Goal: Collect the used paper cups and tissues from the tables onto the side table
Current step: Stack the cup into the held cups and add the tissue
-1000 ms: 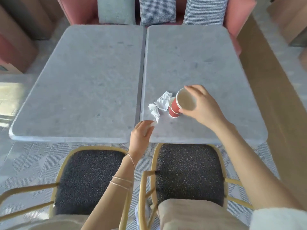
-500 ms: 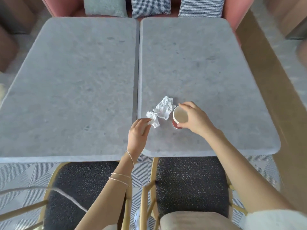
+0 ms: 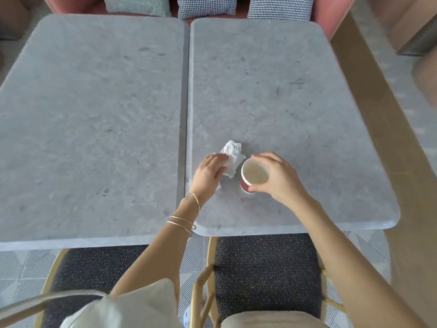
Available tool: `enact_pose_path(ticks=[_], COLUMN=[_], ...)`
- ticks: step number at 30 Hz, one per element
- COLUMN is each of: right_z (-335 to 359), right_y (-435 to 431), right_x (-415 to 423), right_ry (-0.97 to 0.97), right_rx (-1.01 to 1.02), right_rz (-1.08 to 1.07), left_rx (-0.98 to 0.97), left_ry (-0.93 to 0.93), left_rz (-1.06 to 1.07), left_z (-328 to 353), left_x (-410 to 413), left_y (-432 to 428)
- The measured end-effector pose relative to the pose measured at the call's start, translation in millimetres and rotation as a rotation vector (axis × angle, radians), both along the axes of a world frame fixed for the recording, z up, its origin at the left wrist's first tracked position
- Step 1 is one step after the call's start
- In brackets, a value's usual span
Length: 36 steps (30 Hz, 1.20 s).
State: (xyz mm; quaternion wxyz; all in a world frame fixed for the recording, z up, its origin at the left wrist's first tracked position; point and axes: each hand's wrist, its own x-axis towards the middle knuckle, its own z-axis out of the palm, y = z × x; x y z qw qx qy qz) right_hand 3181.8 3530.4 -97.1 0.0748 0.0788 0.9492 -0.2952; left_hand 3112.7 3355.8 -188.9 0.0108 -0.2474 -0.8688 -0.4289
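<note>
A red paper cup (image 3: 253, 175) with a pale inside stands upright on the right grey table (image 3: 295, 95), near its front left part. My right hand (image 3: 279, 177) grips the cup round its rim from the right. A crumpled white tissue (image 3: 233, 155) lies just left of the cup. My left hand (image 3: 209, 172) lies on the tissue's left part, fingers laid over it; whether they pinch it is unclear.
A second grey table (image 3: 89, 114) adjoins on the left with a narrow gap between. Two dark-seated chairs (image 3: 264, 268) with gold frames stand under the near edge. A pink bench with cushions (image 3: 205, 5) runs along the far side.
My left hand has moved forward onto the tissue. My right hand has kept hold of the cup, which now stands upright on the table instead of being tilted over another cup.
</note>
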Motion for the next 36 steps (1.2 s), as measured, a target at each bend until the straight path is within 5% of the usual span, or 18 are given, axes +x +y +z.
enact_pose_path(ticks=[11, 17, 27, 36], right_z=[1.2, 0.4, 0.4, -2.6], right_y=[0.1, -1.7, -1.6, -0.7], right_x=[8.8, 28.6, 30.9, 30.4], right_ry=[-0.014, -0.006, 0.004, 0.012], right_rx=[0.0, -0.007, 0.006, -0.002], right_rz=[0.054, 0.09, 0.111, 0.108], left_rx=[-0.082, -0.072, -0.533, -0.321], left_ry=[-0.026, 0.124, 0.244, 0.107], left_rz=[-0.14, -0.21, -0.604, -0.329], left_z=[-14.7, 2.5, -20.5, -12.2], left_x=[42.2, 31.2, -13.4, 14.9], left_y=[-20.3, -56.3, -37.7, -39.9])
